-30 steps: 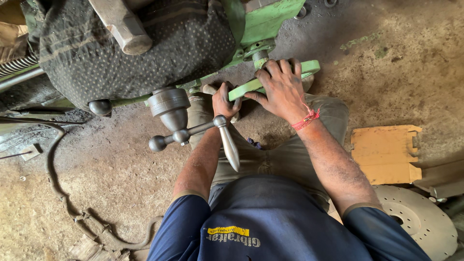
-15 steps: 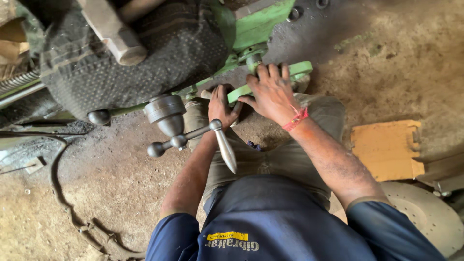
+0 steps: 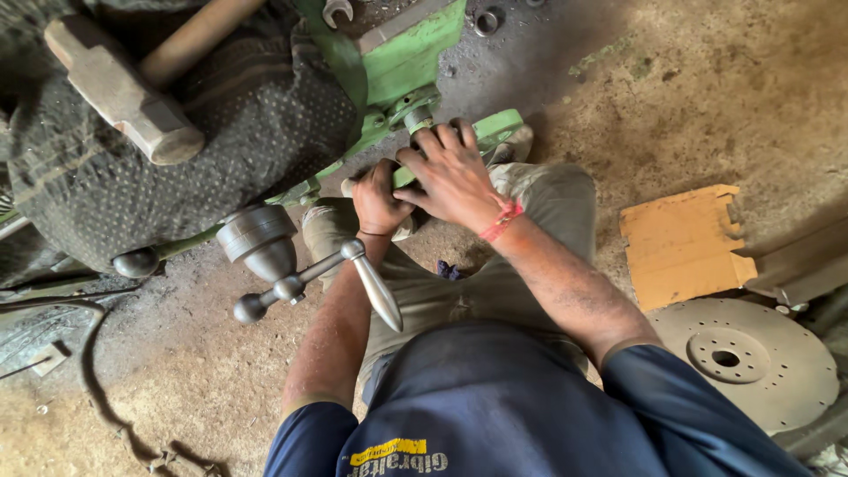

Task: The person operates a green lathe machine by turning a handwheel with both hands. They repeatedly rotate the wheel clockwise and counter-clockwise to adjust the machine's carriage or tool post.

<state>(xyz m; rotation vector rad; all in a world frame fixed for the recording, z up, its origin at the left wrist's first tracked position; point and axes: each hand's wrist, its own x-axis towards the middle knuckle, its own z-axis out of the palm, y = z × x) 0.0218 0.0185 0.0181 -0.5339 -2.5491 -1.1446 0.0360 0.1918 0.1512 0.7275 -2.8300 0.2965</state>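
Observation:
My right hand (image 3: pixel 452 172) lies flat with spread fingers on a green metal bar (image 3: pixel 495 125) of a machine, pressing on it. My left hand (image 3: pixel 377 199) is closed around the same green bar just to the left, under the right hand. A grey metal crank handle with a ball end (image 3: pixel 291 284) sticks out near my left forearm. A heavy hammer head on a wooden shaft (image 3: pixel 119 88) rests on a dark dotted mat (image 3: pixel 221 150) over the machine at upper left.
A round perforated metal disc (image 3: pixel 742 358) lies on the dirt floor at right, beside a piece of orange cardboard (image 3: pixel 685 243). A green machine frame (image 3: pixel 411 53) rises at top centre. A chain or cable (image 3: pixel 88 389) curls on the floor at lower left.
The view has shifted a little, and both hands have stayed on the green bar. The hammer on the mat has come further into view.

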